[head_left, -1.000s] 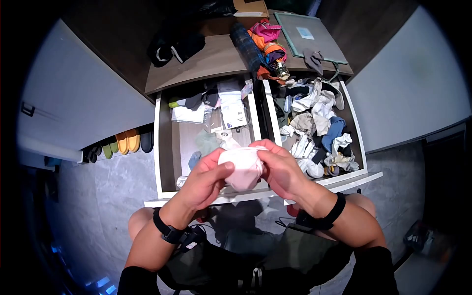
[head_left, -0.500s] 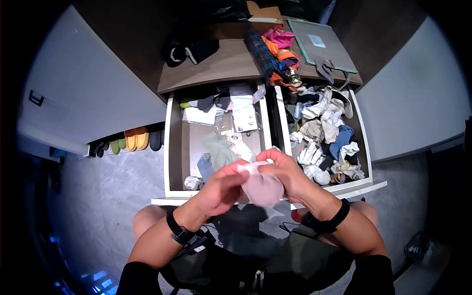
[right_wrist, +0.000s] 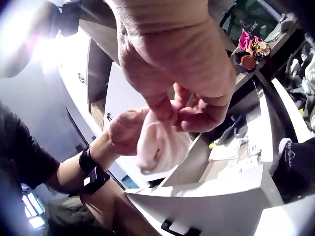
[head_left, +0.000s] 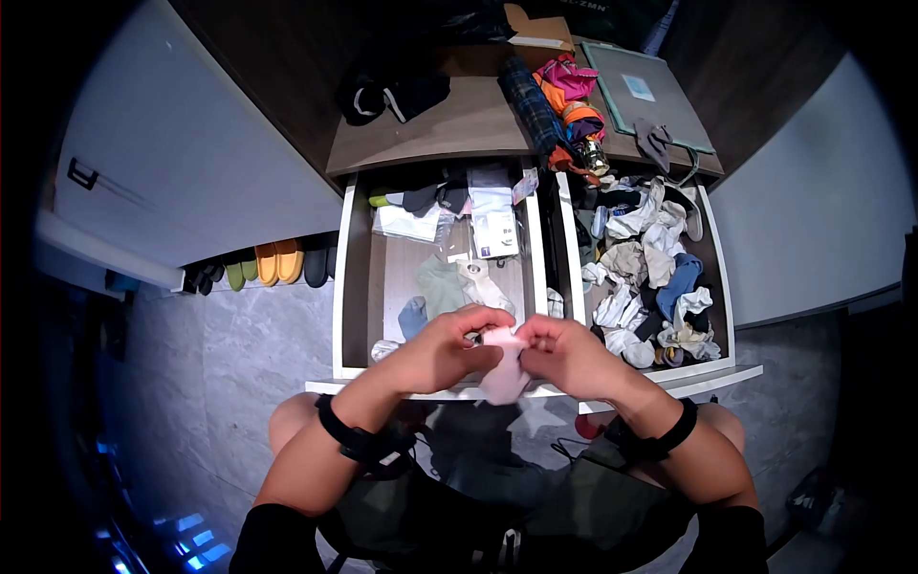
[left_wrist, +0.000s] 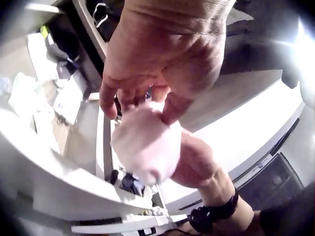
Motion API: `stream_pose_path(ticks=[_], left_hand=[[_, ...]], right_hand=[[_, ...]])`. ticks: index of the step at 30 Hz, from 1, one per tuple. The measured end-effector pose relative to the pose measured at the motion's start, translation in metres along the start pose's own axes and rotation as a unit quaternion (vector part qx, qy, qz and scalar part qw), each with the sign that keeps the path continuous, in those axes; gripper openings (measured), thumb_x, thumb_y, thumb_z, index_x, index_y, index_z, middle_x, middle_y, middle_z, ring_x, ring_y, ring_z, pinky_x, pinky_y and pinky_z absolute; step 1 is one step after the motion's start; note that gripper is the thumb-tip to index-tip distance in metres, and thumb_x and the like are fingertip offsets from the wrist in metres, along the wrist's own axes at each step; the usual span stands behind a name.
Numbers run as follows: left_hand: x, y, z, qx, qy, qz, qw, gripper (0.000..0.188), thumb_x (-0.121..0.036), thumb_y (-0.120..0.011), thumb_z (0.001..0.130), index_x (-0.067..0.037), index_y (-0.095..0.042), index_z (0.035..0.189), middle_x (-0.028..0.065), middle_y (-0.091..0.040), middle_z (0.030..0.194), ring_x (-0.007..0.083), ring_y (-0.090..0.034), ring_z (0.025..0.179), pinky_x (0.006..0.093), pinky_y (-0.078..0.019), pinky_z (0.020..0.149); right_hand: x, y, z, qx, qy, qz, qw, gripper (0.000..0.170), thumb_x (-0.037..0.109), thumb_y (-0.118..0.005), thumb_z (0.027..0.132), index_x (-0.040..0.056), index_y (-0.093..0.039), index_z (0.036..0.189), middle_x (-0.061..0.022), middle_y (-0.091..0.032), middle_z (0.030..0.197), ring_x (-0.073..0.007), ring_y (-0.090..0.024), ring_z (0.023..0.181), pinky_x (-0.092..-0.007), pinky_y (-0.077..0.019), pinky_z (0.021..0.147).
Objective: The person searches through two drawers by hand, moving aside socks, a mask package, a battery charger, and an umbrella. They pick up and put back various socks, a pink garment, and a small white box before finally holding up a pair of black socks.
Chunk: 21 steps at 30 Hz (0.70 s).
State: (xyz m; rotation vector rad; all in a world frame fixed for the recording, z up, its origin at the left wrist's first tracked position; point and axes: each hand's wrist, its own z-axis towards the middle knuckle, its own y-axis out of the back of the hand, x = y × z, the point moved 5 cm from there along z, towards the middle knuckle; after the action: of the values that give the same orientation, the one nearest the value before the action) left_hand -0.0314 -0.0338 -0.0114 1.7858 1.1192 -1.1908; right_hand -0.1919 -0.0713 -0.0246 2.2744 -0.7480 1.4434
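Note:
Both hands pinch a pale pink sock (head_left: 505, 381) over the front edge of the left drawer (head_left: 348, 268). My left hand (head_left: 448, 352) grips it from the left, thumb on the cloth. From the other side my right hand (head_left: 577, 362) pinches its upper edge between thumb and fingers. The right wrist view shows the sock (right_wrist: 162, 142) bunched and hanging below the fingertips. Beyond the hands, inside the left drawer, lie a grey-green sock (head_left: 438, 287), a cream sock (head_left: 490, 289) and a blue sock (head_left: 413, 316).
To the right, an open drawer (head_left: 724, 287) holds a jumble of socks. White packets (head_left: 494, 232) lie at the back of the left drawer. On the cabinet top are a plaid roll (head_left: 528, 107) and colourful cloth (head_left: 566, 81). Yellow slippers (head_left: 279, 262) stand at the left.
The sock has gone from spread wide between the hands to a narrower bunch, and the hands have come closer together. The head view has shifted, so the drawers appear further right and lower.

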Motion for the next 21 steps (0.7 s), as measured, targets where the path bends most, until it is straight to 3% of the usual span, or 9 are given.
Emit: stream_pose_path(ticks=[4,7,8,11,13,14,16,21], left_hand=[[0.003,0.044,-0.006,-0.110,-0.026,-0.118,0.987,0.034,-0.003,-0.062,0.090,-0.005,-0.054,0.123,0.0006,-0.059,0.106,0.0093,-0.057,0.097,0.0227,-0.0451,0.086],[-0.007,0.074,-0.015,-0.193,-0.045,-0.116,0.973,0.032,-0.013,-0.063,0.090,-0.007,-0.056,0.121,0.0005,-0.061,0.111,0.0105,-0.059,0.100,0.0250,-0.0441,0.085],[-0.009,0.078,-0.018,-0.203,-0.044,-0.120,0.971,0.033,-0.014,-0.063,0.090,-0.007,-0.055,0.122,0.0005,-0.061,0.112,0.0106,-0.059,0.100,0.0250,-0.0439,0.085],[-0.010,0.084,-0.022,-0.224,-0.040,-0.116,0.967,0.035,-0.016,-0.063,0.090,-0.008,-0.055,0.123,0.0006,-0.061,0.113,0.0105,-0.060,0.099,0.0252,-0.0438,0.084],[-0.010,0.087,-0.024,-0.238,-0.043,-0.112,0.964,0.036,-0.015,-0.062,0.090,-0.008,-0.054,0.124,0.0008,-0.060,0.114,0.0104,-0.060,0.099,0.0252,-0.0439,0.084],[-0.009,0.091,-0.025,-0.247,-0.047,-0.112,0.962,0.036,-0.015,-0.062,0.090,-0.008,-0.054,0.125,0.0010,-0.060,0.115,0.0103,-0.060,0.099,0.0251,-0.0439,0.084],[-0.009,0.097,-0.028,-0.261,-0.048,-0.129,0.955,0.038,-0.013,-0.062,0.090,-0.009,-0.054,0.126,0.0014,-0.061,0.115,0.0100,-0.060,0.099,0.0240,-0.0437,0.083],[-0.023,0.112,-0.039,-0.335,-0.037,-0.102,0.936,0.035,-0.015,-0.058,0.092,-0.006,-0.054,0.126,0.0011,-0.062,0.114,0.0091,-0.061,0.099,0.0260,-0.0431,0.086]], right_hand=[[0.010,-0.020,-0.007,0.127,-0.002,-0.115,0.985,0.021,0.018,-0.066,0.085,-0.0003,-0.065,0.096,-0.0015,-0.063,0.076,-0.0073,-0.055,0.067,-0.0257,-0.0446,0.061],[0.008,-0.030,-0.006,0.225,-0.037,-0.059,0.972,0.020,0.017,-0.065,0.086,-0.0003,-0.065,0.096,-0.0014,-0.062,0.076,-0.0076,-0.055,0.066,-0.0244,-0.0445,0.061],[0.008,-0.029,-0.003,0.215,-0.080,-0.032,0.973,0.020,0.017,-0.065,0.087,-0.0010,-0.065,0.098,-0.0011,-0.064,0.079,-0.0084,-0.058,0.067,-0.0235,-0.0454,0.061],[-0.008,-0.002,0.025,0.025,-0.050,0.159,0.986,0.031,0.019,-0.065,0.089,-0.0016,-0.061,0.112,-0.0032,-0.066,0.088,-0.0096,-0.061,0.076,-0.0243,-0.0478,0.066],[0.007,0.021,0.031,-0.146,0.033,0.247,0.957,0.048,0.021,-0.066,0.090,-0.0011,-0.050,0.129,-0.0089,-0.064,0.108,-0.0120,-0.062,0.089,-0.0260,-0.0488,0.074],[0.014,0.027,0.029,-0.169,0.051,0.212,0.961,0.050,0.019,-0.065,0.091,0.0027,-0.045,0.134,-0.0094,-0.059,0.119,-0.0142,-0.061,0.099,-0.0270,-0.0485,0.079],[0.025,0.033,0.019,-0.178,0.072,0.168,0.967,0.054,0.017,-0.063,0.092,0.0066,-0.040,0.140,-0.0102,-0.049,0.134,-0.0174,-0.059,0.110,-0.0280,-0.0483,0.084],[0.014,0.037,0.019,-0.091,0.026,0.095,0.991,0.042,0.015,-0.064,0.091,0.0039,-0.050,0.130,-0.0067,-0.059,0.119,-0.0145,-0.061,0.101,-0.0250,-0.0479,0.082]])
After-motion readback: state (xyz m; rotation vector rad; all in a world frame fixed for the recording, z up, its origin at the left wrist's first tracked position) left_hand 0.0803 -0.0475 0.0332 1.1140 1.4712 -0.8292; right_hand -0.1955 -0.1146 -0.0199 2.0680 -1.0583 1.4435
